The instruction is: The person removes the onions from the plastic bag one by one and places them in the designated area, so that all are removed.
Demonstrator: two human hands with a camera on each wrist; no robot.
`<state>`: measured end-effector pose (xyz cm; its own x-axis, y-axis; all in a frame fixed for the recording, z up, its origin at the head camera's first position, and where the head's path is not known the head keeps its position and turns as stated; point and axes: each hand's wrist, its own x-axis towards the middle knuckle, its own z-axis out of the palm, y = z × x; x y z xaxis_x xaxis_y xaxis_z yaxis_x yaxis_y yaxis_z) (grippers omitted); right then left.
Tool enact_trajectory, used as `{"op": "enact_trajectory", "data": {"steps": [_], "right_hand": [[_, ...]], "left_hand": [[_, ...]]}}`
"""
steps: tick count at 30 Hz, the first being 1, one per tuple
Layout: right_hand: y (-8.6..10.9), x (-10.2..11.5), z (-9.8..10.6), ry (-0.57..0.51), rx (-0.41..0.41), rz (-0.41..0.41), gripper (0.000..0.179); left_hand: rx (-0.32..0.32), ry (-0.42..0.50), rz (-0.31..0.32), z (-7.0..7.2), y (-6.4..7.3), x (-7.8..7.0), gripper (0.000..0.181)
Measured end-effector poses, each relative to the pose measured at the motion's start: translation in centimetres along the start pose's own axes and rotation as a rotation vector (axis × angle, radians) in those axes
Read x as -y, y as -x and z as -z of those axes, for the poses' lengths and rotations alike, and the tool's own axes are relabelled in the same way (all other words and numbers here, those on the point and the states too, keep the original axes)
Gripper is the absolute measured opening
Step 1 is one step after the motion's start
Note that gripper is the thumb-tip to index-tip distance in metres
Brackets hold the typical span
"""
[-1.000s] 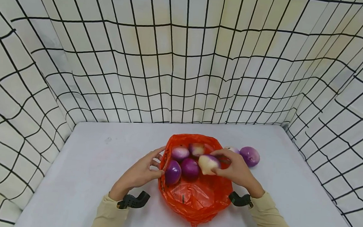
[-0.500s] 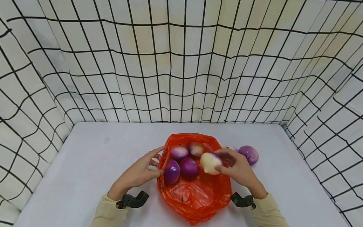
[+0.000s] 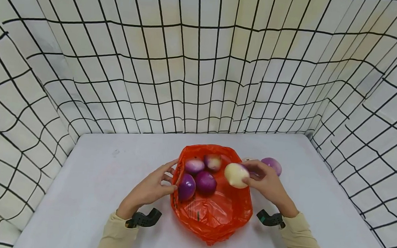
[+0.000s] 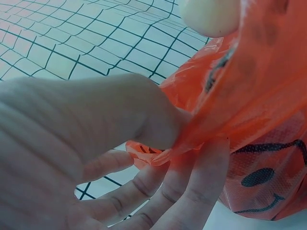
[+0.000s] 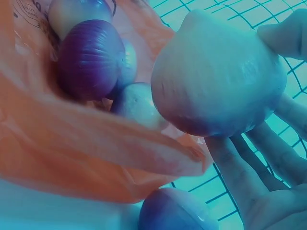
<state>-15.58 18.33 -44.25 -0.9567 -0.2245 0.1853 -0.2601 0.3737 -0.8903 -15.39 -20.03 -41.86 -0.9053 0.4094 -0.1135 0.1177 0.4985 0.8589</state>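
A red plastic bag (image 3: pixel 211 232) stands with its mouth spread wide on the table. My left hand (image 3: pixel 150 188) pinches the bag's left rim between thumb and fingers, as the left wrist view shows up close. In my right hand (image 3: pixel 270 186) is a pale onion (image 3: pixel 236 176) with a purple side, lifted over the bag's right rim. Several onions lie inside the bag, among them a dark purple one (image 3: pixel 206 183) and a glossy one (image 3: pixel 186 187) by the left rim. The right wrist view shows the held onion (image 5: pixel 218 76) between thumb and fingertips.
On the white table (image 3: pixel 111 179), beyond my right hand, lies a purple onion (image 3: pixel 272 165); a paler one beside it is mostly hidden by the hand. Black netting (image 3: pixel 202 70) over white walls encloses the back and both sides.
My right hand has drawn the pale onion rightward and slightly up, away from the other onions toward the bag's right rim. The left hand keeps its grip on the bag.
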Motion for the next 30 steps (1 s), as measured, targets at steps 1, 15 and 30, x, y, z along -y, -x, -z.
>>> {"op": "enact_trajectory", "data": {"steps": [1,15,30], "right_hand": [[0.0,0.0,0.1,0.004,-0.004,-0.001,0.043],[0.7,-0.6,1.4,-0.03,-0.08,0.034,0.038],[1.6,-1.0,2.6,0.028,-0.164,-0.013,0.038]], "left_hand": [[-0.001,0.001,0.001,0.0,0.0,0.0,0.082],[0.001,0.016,0.0,0.1,0.0,0.0,0.083],[0.0,0.023,0.0,0.1,0.1,0.0,0.084]]}}
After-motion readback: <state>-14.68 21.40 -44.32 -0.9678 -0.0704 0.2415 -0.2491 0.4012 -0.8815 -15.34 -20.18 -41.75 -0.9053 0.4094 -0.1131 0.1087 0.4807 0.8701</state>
